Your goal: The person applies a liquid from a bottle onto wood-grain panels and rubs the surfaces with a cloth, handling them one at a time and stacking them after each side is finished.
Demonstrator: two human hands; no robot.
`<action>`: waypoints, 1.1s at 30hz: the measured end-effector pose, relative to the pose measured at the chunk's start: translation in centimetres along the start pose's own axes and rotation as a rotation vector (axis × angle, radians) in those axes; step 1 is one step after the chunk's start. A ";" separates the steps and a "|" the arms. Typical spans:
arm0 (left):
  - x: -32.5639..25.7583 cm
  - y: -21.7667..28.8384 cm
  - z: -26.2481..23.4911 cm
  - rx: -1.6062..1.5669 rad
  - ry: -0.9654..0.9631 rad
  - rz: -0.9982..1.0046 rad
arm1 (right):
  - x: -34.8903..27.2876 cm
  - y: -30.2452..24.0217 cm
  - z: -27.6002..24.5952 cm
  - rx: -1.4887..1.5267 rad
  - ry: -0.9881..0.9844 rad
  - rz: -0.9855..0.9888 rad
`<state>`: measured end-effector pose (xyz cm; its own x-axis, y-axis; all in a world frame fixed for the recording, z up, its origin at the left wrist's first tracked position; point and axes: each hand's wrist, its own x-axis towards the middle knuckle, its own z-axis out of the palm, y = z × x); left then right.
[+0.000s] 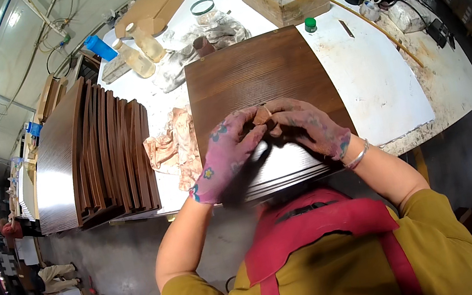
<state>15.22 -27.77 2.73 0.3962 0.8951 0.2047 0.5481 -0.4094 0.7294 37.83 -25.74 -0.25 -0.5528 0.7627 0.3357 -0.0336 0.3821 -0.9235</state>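
A dark brown wood-grain panel (254, 71) lies flat on the table in front of me. Above its near half, my left hand (226, 146) and my right hand (308, 125), both in pink flowered gloves, meet with fingers closed. Between their fingertips is a small reddish-brown folded piece (262, 115); its material is not clear. Both hands seem to grip it. Left of the panel, a crumpled stained pinkish cloth (176, 145) rests on the table. Beyond the panel's far edge stands a small brown roll (203, 46) beside a crumpled grey rag (175, 70).
Several brown panels (113, 150) stand stacked on edge at the left. Two clear bottles (135, 58) and a blue bottle (100, 47) stand behind. A wooden box (287, 9) holds odds and ends. A green-capped jar (310, 25) and a long stick (376, 31) are at the right.
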 end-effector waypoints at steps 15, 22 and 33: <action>5.3 -9.7 -1.4 0.392 0.053 0.011 | 13.0 4.3 -1.3 0.220 0.386 0.317; 5.1 -12.7 -0.3 0.494 0.078 0.065 | 28.0 12.0 -0.1 -0.521 -0.017 0.190; 5.1 -13.0 -0.2 0.520 0.057 0.004 | 33.5 15.0 1.1 -0.706 -0.232 0.354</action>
<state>9.96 -17.83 -5.58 0.3667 0.8954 0.2525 0.8457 -0.4339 0.3106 17.91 4.93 -3.02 -0.5931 0.8019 -0.0718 0.6637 0.4365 -0.6074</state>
